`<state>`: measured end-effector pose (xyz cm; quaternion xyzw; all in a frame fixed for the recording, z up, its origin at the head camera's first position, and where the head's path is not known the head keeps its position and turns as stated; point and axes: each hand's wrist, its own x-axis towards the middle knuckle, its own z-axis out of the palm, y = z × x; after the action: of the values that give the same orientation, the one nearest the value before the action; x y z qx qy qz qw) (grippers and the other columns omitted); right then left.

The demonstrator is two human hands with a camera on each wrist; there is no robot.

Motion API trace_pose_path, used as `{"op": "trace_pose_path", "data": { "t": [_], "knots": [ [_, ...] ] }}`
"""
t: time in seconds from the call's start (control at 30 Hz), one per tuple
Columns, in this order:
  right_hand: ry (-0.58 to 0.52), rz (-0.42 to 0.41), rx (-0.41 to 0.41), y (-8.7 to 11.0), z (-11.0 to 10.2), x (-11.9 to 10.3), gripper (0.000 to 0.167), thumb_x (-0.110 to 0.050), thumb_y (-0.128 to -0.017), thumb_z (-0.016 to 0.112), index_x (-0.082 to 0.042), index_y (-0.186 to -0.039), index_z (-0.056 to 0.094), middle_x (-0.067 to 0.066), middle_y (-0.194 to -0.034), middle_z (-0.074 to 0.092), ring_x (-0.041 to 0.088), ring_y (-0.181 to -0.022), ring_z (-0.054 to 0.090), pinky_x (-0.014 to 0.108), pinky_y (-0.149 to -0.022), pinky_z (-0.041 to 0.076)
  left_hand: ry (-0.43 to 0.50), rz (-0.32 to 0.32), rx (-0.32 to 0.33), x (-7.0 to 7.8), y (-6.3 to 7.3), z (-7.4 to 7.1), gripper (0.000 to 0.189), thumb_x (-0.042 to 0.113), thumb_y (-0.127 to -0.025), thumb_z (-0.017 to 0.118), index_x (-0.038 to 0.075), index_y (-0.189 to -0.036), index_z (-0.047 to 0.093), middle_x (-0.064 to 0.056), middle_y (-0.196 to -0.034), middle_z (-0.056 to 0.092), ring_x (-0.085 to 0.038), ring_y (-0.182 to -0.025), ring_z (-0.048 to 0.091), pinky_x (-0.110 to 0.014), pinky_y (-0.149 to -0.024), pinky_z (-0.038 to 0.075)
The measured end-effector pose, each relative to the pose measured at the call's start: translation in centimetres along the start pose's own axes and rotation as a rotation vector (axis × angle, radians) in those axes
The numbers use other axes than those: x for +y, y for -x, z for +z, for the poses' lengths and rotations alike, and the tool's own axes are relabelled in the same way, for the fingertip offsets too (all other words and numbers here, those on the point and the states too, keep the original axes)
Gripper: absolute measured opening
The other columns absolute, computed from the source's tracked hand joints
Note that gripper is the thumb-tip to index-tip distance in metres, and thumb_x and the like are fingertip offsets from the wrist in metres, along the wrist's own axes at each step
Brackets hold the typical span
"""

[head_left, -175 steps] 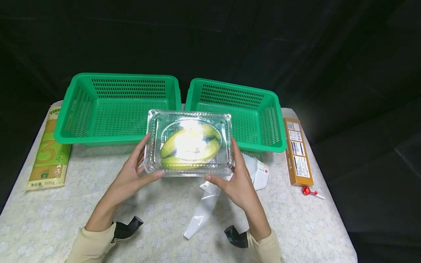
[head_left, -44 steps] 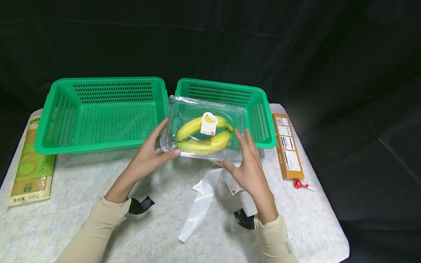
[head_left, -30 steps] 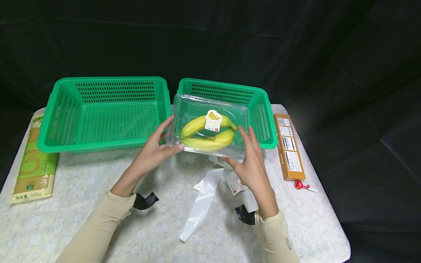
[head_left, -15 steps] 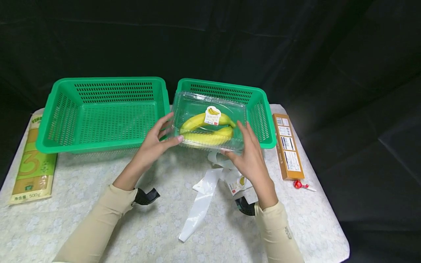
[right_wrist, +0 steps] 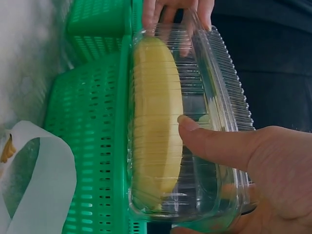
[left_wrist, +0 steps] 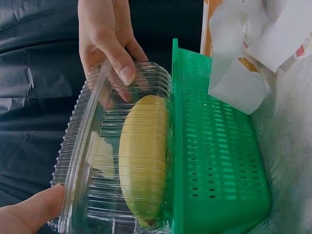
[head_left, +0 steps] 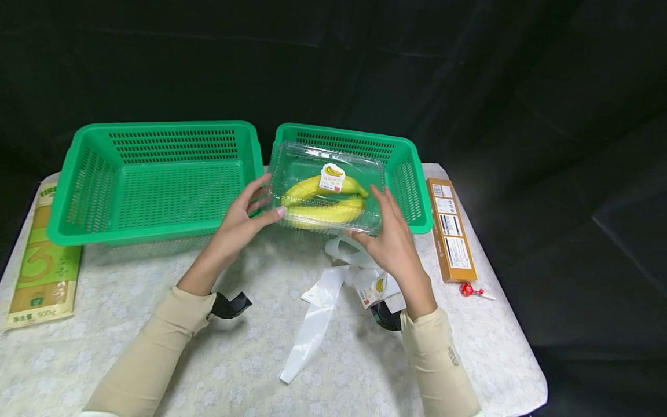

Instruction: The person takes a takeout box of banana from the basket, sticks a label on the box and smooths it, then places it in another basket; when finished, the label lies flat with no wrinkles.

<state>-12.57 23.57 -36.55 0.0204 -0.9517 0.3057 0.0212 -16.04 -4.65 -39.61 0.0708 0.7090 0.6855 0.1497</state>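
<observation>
Between both hands a clear plastic box (head_left: 372,165) with bananas (head_left: 328,213) inside is held up at the front of the right green basket (head_left: 411,194). A white banana label (head_left: 332,178) sits on it. My left hand (head_left: 237,223) grips the box's left end, thumb at the near edge. My right hand (head_left: 395,246) grips the opposite end; in the right wrist view its thumb lies along the box's near side, over a banana (right_wrist: 156,112). The left wrist view shows the lidded box (left_wrist: 85,122) beside the basket's outer wall (left_wrist: 214,161). Some fingers are hidden underneath.
A second green basket (head_left: 179,197) stands at the left, with a pasta packet (head_left: 44,260) beside it. At the right lie a brown box (head_left: 452,231) and a red lollipop (head_left: 467,289). A white strip with banana labels (head_left: 312,324) lies in front.
Both hands have carried the box away from the body and rightward to the right basket. The earlier glare is gone, so its label shows. Lately it has moved slightly farther off.
</observation>
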Motion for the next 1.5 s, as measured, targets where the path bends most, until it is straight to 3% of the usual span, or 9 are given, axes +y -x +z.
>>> {"op": "trace_pose_path", "data": {
  "t": [0.2,0.53,0.73,1.03,1.3,1.5],
  "knots": [
    [0.004,0.021,-0.036,-0.8,-0.3,0.0,0.096,-0.029,-0.084,0.083,-0.017,-0.16,0.026,0.016,-0.169,0.018,0.038,-0.156,0.018,0.065,-0.12,0.026,-0.005,-0.022,0.014,0.3,-0.5,0.0,0.077,0.023,-0.097,0.065,0.025,-0.161,0.022,-0.009,-0.167,0.023,-0.031,-0.154,0.027,-0.056,-0.121,0.032],
    [-0.01,0.025,-0.066,-2.2,-0.5,0.3,0.094,-0.029,-0.086,0.082,-0.015,-0.16,0.026,0.017,-0.167,0.021,0.04,-0.144,0.04,0.063,-0.114,0.037,-0.013,-0.023,0.013,0.4,-1.9,-0.1,0.077,0.026,-0.098,0.063,0.022,-0.162,0.02,-0.011,-0.166,0.025,-0.032,-0.152,0.029,-0.056,-0.122,0.03],
    [-0.021,0.021,-0.069,-2.9,-0.6,0.4,0.094,-0.031,-0.085,0.082,-0.013,-0.159,0.028,0.014,-0.162,0.034,0.04,-0.14,0.044,0.061,-0.11,0.042,-0.032,-0.035,0.025,0.2,-2.4,0.1,0.076,0.032,-0.099,0.062,0.023,-0.162,0.02,-0.011,-0.166,0.024,-0.031,-0.153,0.029,-0.056,-0.123,0.029],
    [-0.036,0.054,-0.088,-4.1,-0.7,0.7,0.092,-0.031,-0.084,0.083,-0.016,-0.158,0.029,0.017,-0.16,0.038,0.04,-0.139,0.046,0.059,-0.108,0.045,-0.051,-0.02,0.034,0.1,-3.2,0.4,0.071,0.033,-0.104,0.055,0.02,-0.162,0.016,-0.014,-0.166,0.023,-0.035,-0.153,0.026,-0.057,-0.122,0.028],
    [-0.014,0.083,-0.079,-4.9,0.0,0.5,0.09,-0.028,-0.086,0.082,-0.018,-0.159,0.029,0.013,-0.166,0.026,0.037,-0.155,0.023,0.061,-0.122,0.027,-0.06,-0.037,0.033,-0.1,-3.3,0.5,0.068,0.027,-0.106,0.051,0.017,-0.162,0.015,-0.014,-0.166,0.022,-0.032,-0.154,0.025,-0.054,-0.123,0.03],
    [-0.026,0.103,-0.116,-5.0,1.3,2.5,0.088,-0.031,-0.092,0.075,-0.018,-0.161,0.023,0.016,-0.168,0.02,0.039,-0.156,0.019,0.062,-0.122,0.025,-0.09,-0.018,0.038,-0.5,-3.3,0.9,0.064,0.015,-0.104,0.054,0.015,-0.161,0.024,-0.01,-0.166,0.027,-0.029,-0.154,0.027,-0.047,-0.122,0.034]
  ]
}}
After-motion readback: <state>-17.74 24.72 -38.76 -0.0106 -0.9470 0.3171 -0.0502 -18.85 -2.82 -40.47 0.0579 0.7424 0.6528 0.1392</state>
